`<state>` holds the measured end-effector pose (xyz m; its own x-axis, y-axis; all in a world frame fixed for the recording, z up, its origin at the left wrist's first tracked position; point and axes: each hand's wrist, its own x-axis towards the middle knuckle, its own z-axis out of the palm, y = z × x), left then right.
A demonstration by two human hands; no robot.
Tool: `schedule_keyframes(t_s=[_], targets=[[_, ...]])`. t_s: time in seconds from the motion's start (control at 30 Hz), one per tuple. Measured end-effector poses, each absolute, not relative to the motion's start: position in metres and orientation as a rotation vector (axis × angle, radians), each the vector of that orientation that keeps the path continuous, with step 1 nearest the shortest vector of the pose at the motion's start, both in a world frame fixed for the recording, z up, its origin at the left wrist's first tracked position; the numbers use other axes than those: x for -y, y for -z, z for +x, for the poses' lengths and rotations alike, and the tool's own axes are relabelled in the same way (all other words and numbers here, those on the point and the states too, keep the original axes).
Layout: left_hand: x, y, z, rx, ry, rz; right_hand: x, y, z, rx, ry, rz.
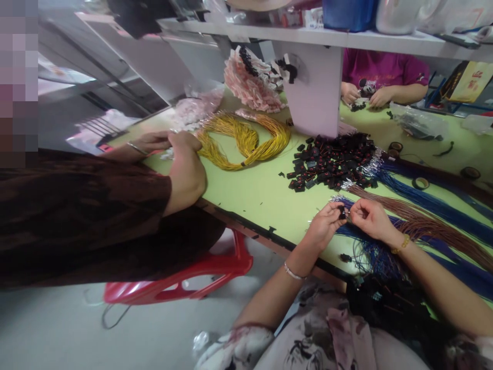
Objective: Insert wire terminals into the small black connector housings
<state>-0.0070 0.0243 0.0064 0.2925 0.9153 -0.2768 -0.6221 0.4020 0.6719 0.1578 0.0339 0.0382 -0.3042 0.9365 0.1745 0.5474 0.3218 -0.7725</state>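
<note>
My left hand (324, 224) pinches a small black plastic connector housing (341, 212) between thumb and fingers. Close beside it, my right hand (370, 218) is closed in a pinch on a thin wire end (348, 213) that meets the housing; whether it sits inside cannot be made out. Under and around both hands lie bundles of blue wires (379, 257) and brown wires (410, 216) with silvery tips. Beyond my hands spreads a heap of black connector housings (331, 159). One wired black connector (345, 258) rests near the table edge.
A co-worker's arm (188, 174) reaches over the yellow-green table (246, 198) at left, near yellow wire bundles (246, 139). Another person (385, 77) works opposite. A shelf (308, 35) with an upright panel (314, 97) crosses the back. A red stool (181, 282) stands left; tape rolls (420, 183) lie right.
</note>
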Motion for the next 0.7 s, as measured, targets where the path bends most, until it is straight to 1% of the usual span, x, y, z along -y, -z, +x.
schedule_keyframes(t_s=[0.17,0.57,0.7], targets=[[-0.025,-0.003,-0.008,-0.728,-1.054,0.505,-0.032,-0.038,0.158,2.029,-0.727,-1.262],[-0.027,-0.004,-0.006,-0.815,-1.028,0.520,-0.031,-0.036,0.162,2.356,-0.159,-0.989],[-0.025,-0.003,-0.003,-0.853,-1.044,0.522,-0.031,-0.029,0.162,2.354,-0.142,-0.969]])
